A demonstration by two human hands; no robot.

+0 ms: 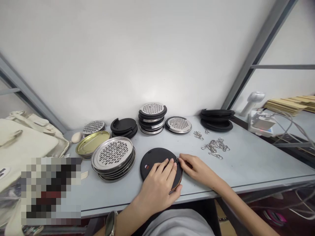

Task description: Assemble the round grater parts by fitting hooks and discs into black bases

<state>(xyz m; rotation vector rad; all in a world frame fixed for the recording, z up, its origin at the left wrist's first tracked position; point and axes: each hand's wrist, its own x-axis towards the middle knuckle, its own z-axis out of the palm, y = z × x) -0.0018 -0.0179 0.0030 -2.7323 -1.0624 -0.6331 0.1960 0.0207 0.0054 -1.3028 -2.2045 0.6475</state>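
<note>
Head view, grey worktable [246,164]. Left hand [159,186] lies flat, fingers spread, on a round matte black disc [154,159] near the table's front edge, pressing it down; wrist wears a watch [110,223]. Right hand [197,168] meets the disc's right rim, thumb & forefinger pressed together, pinching a small metal piece there; too small to tell its exact form. Just left of disc: stack of round perforated steel grater plates [113,155], shiny, w/ raised rims. Behind it, a brass-coloured smooth lid [91,142]. Further back: stack of black discs topped by a perforated plate [152,116], single perforated plate [178,124], black ring stack [216,118]. Loose wire clips [216,146], bright metal, lie in a heap right of the hands, apart from both.
</note>
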